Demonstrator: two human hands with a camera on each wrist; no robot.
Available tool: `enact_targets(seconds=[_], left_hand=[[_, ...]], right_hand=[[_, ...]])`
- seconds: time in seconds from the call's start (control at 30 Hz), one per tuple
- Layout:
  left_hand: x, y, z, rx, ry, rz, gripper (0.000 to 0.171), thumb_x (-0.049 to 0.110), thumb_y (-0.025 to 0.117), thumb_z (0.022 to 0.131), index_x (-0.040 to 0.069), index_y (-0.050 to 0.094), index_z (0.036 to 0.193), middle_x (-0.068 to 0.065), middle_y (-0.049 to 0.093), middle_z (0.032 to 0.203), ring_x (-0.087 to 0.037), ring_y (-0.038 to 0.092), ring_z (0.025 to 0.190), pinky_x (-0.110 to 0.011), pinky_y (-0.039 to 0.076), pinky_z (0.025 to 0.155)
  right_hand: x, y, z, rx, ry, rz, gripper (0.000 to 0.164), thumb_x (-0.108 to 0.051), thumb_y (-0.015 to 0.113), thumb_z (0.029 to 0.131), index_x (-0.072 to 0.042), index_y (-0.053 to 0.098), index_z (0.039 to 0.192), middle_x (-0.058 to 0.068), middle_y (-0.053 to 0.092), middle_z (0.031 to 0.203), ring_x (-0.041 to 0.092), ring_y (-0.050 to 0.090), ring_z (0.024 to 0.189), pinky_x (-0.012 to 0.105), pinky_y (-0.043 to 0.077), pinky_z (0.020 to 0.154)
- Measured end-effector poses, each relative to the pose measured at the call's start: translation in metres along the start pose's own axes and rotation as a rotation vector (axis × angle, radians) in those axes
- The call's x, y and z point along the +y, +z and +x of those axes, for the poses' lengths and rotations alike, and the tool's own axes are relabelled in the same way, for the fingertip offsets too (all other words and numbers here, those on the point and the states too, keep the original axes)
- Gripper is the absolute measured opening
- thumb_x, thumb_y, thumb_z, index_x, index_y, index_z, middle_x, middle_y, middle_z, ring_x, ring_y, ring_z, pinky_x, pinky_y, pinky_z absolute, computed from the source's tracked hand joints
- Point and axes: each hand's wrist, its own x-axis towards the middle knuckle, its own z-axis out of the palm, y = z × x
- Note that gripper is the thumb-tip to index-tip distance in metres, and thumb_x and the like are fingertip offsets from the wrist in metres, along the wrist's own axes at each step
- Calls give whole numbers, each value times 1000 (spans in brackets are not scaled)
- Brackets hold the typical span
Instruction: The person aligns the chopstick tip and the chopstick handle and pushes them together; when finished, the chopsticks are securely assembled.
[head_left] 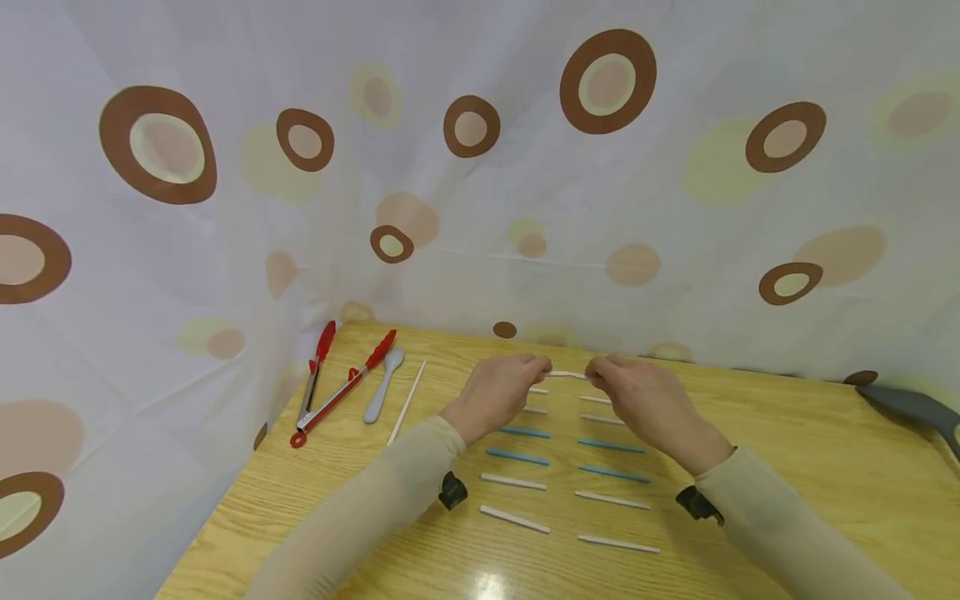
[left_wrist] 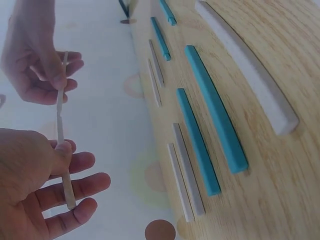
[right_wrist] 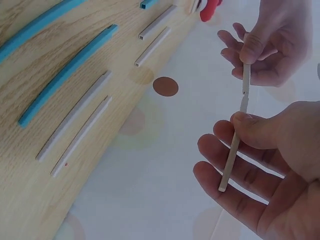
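My left hand pinches a short white stick piece between thumb and fingers. Opposite it, my right hand pinches a second white piece the same way. Both pieces are raised near the table's back edge, roughly in line. Their inner ends meet at a slight kink; whether they are fully parted I cannot tell. Below the hands, short sticks lie in two columns, among them a blue stick on the left, a blue stick on the right and a white stick at the front.
On the wooden table, red-tipped metal tongs lie spread at the left, beside a grey spoon and a long white stick. A dark grey utensil lies at the far right. A patterned curtain hangs behind the table.
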Motion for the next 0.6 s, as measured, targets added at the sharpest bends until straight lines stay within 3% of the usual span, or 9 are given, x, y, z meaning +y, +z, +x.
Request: enact_targets(seconds=[0.37, 0.6], left_hand=[[-2, 1, -3, 68, 58, -29, 10, 12, 62, 99, 16, 66, 107, 7, 69, 98, -5, 49, 52, -16, 37, 46], [-5, -1, -3, 64, 110, -38, 11, 11, 64, 98, 16, 65, 108, 6, 70, 96, -6, 56, 58, -16, 41, 49]], right_hand=[[-2, 0, 1, -5, -11, 34, 12, -2, 74, 87, -8, 69, 97, 2, 67, 86, 17, 59, 58, 31, 48, 50], [-1, 0, 2, -7, -38, 44, 14, 1, 74, 86, -6, 69, 97, 3, 67, 85, 16, 58, 57, 30, 49, 51]])
